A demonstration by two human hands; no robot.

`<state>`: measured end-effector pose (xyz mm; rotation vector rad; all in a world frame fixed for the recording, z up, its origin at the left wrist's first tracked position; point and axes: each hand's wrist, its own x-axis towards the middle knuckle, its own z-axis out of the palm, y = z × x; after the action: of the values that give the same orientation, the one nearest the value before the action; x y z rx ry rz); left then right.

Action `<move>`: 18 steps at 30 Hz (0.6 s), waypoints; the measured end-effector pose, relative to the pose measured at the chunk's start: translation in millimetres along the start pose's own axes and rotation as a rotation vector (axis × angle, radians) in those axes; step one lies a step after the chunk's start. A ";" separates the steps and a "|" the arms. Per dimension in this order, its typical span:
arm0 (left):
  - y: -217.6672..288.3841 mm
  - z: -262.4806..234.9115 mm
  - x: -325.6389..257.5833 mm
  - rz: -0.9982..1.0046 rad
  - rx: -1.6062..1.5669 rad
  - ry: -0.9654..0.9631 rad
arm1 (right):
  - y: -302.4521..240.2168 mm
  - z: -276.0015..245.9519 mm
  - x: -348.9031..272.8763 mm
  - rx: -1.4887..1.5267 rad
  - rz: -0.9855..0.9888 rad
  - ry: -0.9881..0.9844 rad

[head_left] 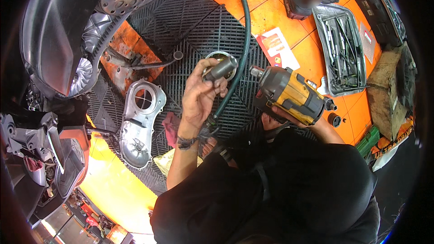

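Cylinder point(220, 69) of dark metal in left hand point(200, 92), power wrench point(289, 91) in right hand point(290, 116)

At far left stands a motorbike point(54, 36) with its inner parts exposed. Next to it, a silver cover point(137, 129) lies on the black mat point(194, 20), probably put aside there so that the space before the knees is free. A pink cloth point(171, 127) is just beside it.

In the middle, the left hand is raised and partly closed: thumb and fingers pinch the cylinder, slanting up to the right. It seems a light hold, which leaves the far end uncovered. Behind it shows a metal ring point(219, 56); whether they touch, I cannot tell. A green hose point(247, 22) curves past on the right.

Then comes the yellow and black wrench, its nose toward the cylinder but apart from it. The right hand is closed around the wrench from below, perhaps because the tool is heavy; most fingers are hidden, so I cannot tell if one presses the trigger.

At right, loose sockets point(334, 120) stand on the orange floor point(266, 16), and a tray point(323, 45) keeps many tools point(341, 40) together, apparently within easy reach.
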<state>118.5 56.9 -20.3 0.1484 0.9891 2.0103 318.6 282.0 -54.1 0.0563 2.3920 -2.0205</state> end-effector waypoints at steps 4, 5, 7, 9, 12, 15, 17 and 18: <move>-14.8 -18.9 0.9 -0.117 -0.482 -0.167 | 7.1 1.1 6.2 -0.201 0.048 -0.167; -16.2 -12.2 0.9 -0.113 -0.409 -0.089 | 5.4 4.0 7.7 -0.032 0.119 -0.158; -17.8 5.7 -2.7 -0.112 -0.264 0.052 | 4.7 8.5 8.6 0.241 0.244 -0.134; -23.0 -2.4 -4.1 -0.101 -0.146 -0.044 | 18.7 6.4 -5.1 0.188 0.152 -0.096; -30.1 13.3 1.4 -0.166 0.136 0.055 | 7.6 0.5 6.1 -0.343 -0.220 0.041; -21.9 29.0 30.0 -0.316 0.423 0.065 | -1.0 -3.0 7.4 -0.192 -0.259 0.103; -12.2 29.9 64.6 -0.442 0.669 0.007 | -11.0 -6.9 6.2 -0.057 -0.269 0.129; -7.7 27.0 79.5 -0.487 0.821 -0.073 | -15.2 -8.1 2.9 -0.057 -0.243 0.114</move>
<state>86.4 134.5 -27.0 0.3745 1.5766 1.0723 315.4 287.5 -37.9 -0.1298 2.6410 -2.0961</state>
